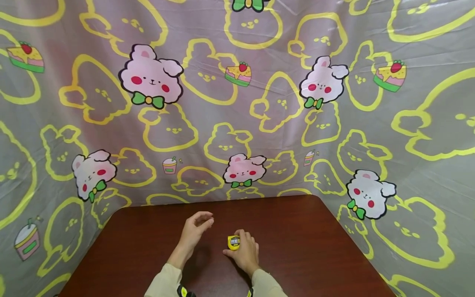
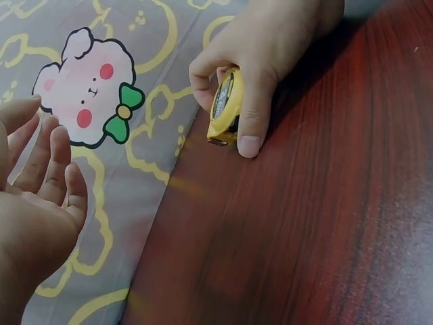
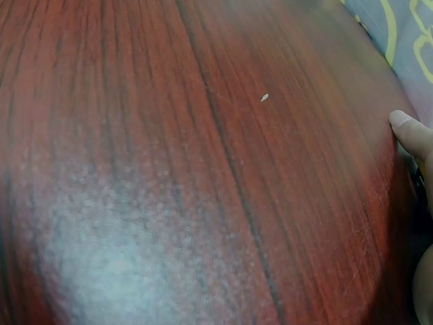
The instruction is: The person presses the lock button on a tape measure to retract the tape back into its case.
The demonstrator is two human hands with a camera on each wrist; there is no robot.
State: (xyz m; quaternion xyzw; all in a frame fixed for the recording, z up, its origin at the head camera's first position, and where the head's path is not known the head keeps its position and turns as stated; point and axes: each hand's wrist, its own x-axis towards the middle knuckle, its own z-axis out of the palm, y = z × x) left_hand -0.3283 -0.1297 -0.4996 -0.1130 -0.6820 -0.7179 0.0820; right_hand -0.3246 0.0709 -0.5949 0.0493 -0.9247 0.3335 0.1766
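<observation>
A small yellow and black tape measure (image 1: pixel 233 242) is gripped by my right hand (image 1: pixel 245 251), thumb on one side and fingers on the other. In the left wrist view the tape measure (image 2: pixel 227 105) shows its labelled face, with the short metal end hook at its lower corner. My left hand (image 1: pixel 196 229) is raised to the left of it, fingers loosely bent and nothing between them. The left wrist view has the left hand (image 2: pixel 40 196) at its left edge, apart from the tape measure. Only the thumb and a bit of the right hand (image 3: pixel 416 139) show in the right wrist view.
Below both hands spreads a dark red wood-grain table (image 1: pixel 289 231). A grey curtain (image 1: pixel 208 111) with yellow outlines and cartoon rabbits surrounds its back and sides. One tiny pale speck (image 3: pixel 264 97) lies on the tabletop in the right wrist view.
</observation>
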